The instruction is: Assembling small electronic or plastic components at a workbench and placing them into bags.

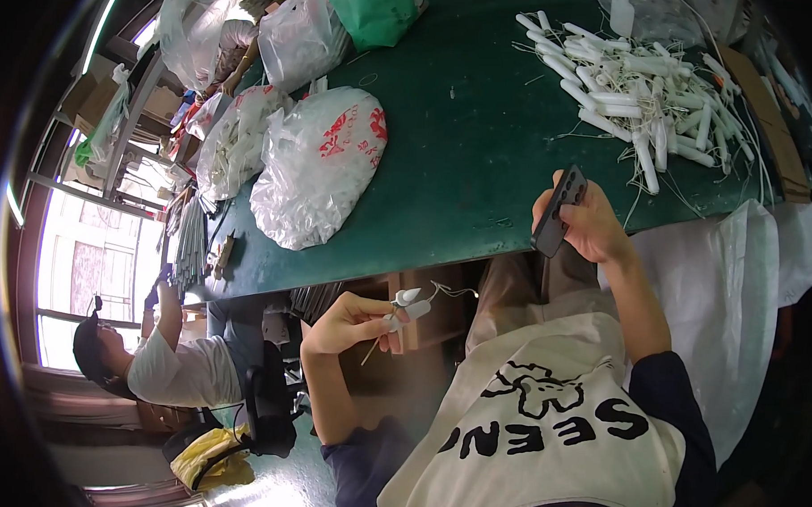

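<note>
Before the front edge of a green desk (453, 184): two occupied hands and their surroundings

Nearest the viewer, a cream apron (543, 419) with a black drawing and lettering covers the person's front, with dark sleeves (683, 397) at either side. On the person's side of the desk edge, the left-hand grip (354, 323) is closed, thumb against fingers, pinching small white pieces (413, 310). From these a thin wire (454, 290) trails to the right, and a slender rod (372, 349) slants downward below the fingers. The right-hand grip (590, 220) is wrapped around a dark phone (555, 218), held tilted; in this view the phone overlaps the desk's front edge. A whitish translucent sheet (704, 309) hangs to the right of that arm.

Farther back, a clear plastic bag (314, 183) with red printing lies on the left part of the desk, with further filled bags (240, 145) beside and behind it, and a green bag (374, 11) at the far side. At the far right is a loose heap of white tubes (618, 110) with pale, tangled leads, next to a cardboard strip (764, 123). Beyond, at the left, a co-worker (187, 371) in a dark cap reaches toward a bundle of grey rods (190, 246); behind stands a bright window (93, 260).
</note>
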A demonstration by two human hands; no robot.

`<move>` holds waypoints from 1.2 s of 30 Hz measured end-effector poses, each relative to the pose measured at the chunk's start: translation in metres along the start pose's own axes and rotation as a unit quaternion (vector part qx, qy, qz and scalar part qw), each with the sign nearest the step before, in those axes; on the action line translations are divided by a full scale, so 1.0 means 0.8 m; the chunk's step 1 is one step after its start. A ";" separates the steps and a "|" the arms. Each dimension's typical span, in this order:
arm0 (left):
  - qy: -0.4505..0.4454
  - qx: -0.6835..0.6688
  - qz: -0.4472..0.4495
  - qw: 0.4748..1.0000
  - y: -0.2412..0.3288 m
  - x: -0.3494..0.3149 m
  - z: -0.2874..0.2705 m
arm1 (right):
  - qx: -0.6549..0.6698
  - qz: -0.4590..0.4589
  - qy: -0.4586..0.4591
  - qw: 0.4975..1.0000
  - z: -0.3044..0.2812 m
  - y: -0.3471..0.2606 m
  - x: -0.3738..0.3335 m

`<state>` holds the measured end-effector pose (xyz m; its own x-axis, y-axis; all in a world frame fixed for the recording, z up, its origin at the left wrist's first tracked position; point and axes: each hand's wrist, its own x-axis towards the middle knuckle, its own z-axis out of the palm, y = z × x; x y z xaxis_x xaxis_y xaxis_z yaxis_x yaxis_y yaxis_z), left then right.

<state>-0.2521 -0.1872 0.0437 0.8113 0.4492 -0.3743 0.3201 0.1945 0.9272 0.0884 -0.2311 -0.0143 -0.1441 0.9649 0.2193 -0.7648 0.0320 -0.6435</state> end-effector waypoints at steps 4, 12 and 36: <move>0.011 -0.009 0.002 1.000 -0.003 0.003 -0.002 | -0.244 0.013 0.001 0.970 0.015 0.002 -0.010; 0.035 0.015 -0.001 0.999 -0.001 0.024 -0.004 | -0.340 0.133 -0.010 0.931 0.007 -0.010 -0.025; 0.018 0.012 -0.015 1.000 -0.005 0.030 -0.007 | -0.613 0.001 0.089 0.785 -0.005 0.011 0.029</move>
<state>-0.2365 -0.1723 0.0306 0.7832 0.4743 -0.4019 0.3559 0.1879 0.9154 0.0809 -0.2076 -0.0179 0.0284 0.9828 0.1824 0.4312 0.1526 -0.8892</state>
